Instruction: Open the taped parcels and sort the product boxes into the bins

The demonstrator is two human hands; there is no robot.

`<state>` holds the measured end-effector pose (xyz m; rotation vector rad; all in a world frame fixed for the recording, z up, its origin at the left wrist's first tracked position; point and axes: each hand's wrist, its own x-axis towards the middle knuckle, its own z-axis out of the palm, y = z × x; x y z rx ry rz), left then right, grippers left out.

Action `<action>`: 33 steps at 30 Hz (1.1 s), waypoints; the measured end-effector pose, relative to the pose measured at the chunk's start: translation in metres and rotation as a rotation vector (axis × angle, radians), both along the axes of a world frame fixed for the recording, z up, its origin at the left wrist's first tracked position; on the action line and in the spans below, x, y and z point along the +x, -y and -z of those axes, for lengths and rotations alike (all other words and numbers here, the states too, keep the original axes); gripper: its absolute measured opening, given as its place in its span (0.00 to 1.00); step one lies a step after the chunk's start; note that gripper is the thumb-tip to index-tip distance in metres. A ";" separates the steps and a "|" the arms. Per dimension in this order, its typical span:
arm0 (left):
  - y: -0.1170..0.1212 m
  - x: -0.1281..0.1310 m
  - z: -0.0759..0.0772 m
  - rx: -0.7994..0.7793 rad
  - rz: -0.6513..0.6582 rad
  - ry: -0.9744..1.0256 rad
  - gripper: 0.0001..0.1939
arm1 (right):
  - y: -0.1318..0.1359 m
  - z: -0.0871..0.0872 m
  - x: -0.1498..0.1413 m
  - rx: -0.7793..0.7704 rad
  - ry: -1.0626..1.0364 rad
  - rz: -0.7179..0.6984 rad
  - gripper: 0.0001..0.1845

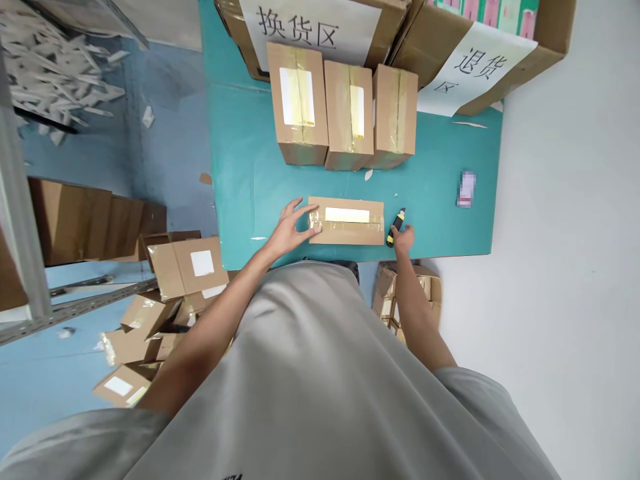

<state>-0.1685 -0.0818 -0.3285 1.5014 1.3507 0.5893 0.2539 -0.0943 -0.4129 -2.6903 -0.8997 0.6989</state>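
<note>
A small taped cardboard box point(350, 233) with a white label lies on the teal table in front of me. My left hand point(289, 230) holds its left end, thumb and index finger set apart on the box and the other fingers extended beyond its edge. Just right of the box, my right hand point(403, 240) is closed on a black and yellow box cutter point(396, 228), which slants with its tip pointing away from me. How far the blade is out is too small to tell.
Three taped cartons point(349, 117) stand behind the box. Two large labelled cartons point(400, 40) line the table's point(240, 187) back. A small blurred item point(466, 189) lies at right. Opened cartons point(187, 267) pile up on the floor at left; another box point(431, 283) sits below the front edge.
</note>
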 end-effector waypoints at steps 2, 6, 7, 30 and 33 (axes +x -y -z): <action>-0.002 0.000 0.006 -0.004 0.001 0.000 0.43 | 0.000 0.002 -0.003 -0.011 -0.006 -0.016 0.37; -0.001 -0.003 0.021 -0.017 0.028 0.033 0.43 | 0.000 0.000 -0.009 -0.008 -0.002 -0.043 0.35; 0.001 -0.004 0.024 -0.022 0.041 0.048 0.43 | 0.001 -0.002 -0.010 -0.002 -0.002 -0.049 0.34; 0.007 -0.003 0.047 -0.104 0.090 0.319 0.40 | -0.038 -0.180 -0.143 0.111 -0.440 -0.967 0.32; 0.006 -0.003 0.047 -0.092 0.098 0.318 0.40 | -0.042 -0.190 -0.172 -0.149 -0.163 -1.350 0.27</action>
